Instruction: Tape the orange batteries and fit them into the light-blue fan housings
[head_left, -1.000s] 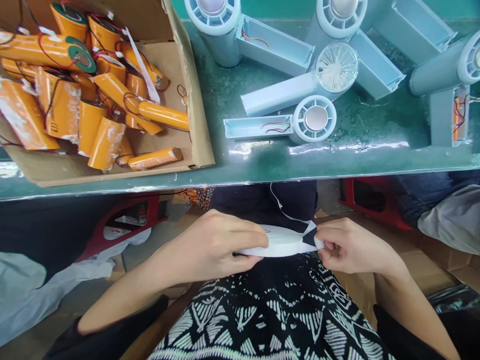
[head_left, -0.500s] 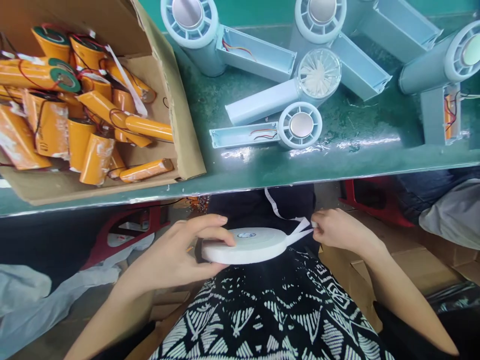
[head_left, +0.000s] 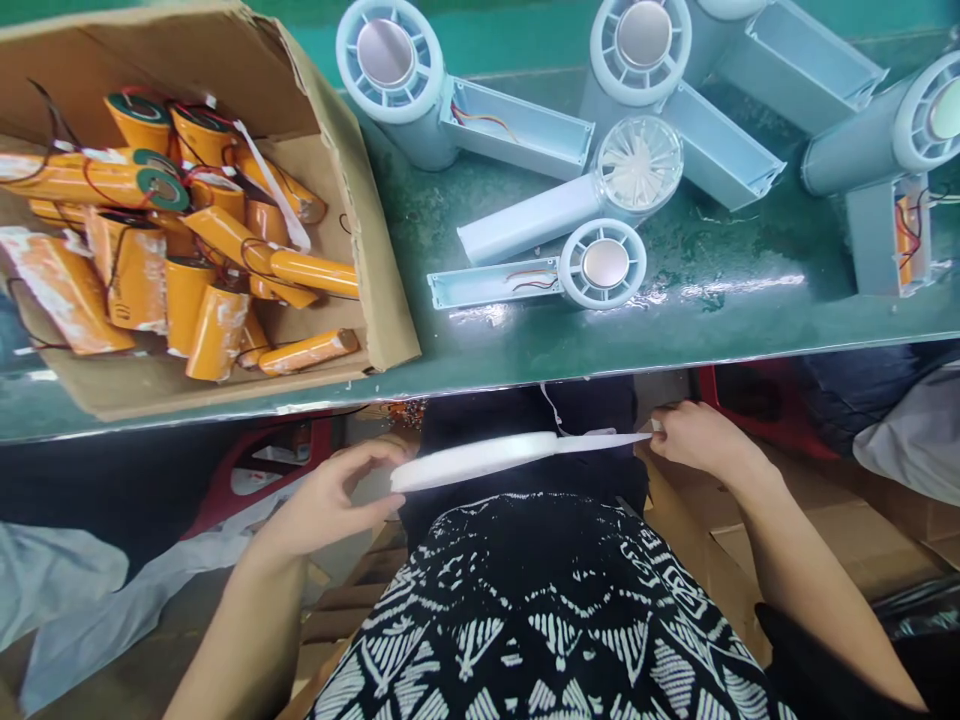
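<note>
A roll of white tape (head_left: 472, 461) hangs in front of my lap, seen nearly edge-on. My left hand (head_left: 334, 495) holds its left rim between the thumb and the fingers. From the roll's right side a white strip (head_left: 600, 442) runs out taut to my right hand (head_left: 701, 440), whose closed fingers pinch its end. A thin, loose white strip (head_left: 553, 405) dangles behind the roll near the table edge.
A cardboard box (head_left: 382, 300) of orange wrapped battery packs (head_left: 217, 330) stands on the green table (head_left: 510, 355) at left. Several pale blue fan-like housings (head_left: 604, 263) lie across the table. Red stools (head_left: 757, 400) stand at both sides, with other people's clothing nearby.
The roll has tilted from showing its flat face to nearly edge-on. My right hand has moved right, drawing the strip longer and straighter; my left hand has shifted left with the roll's rim.
</note>
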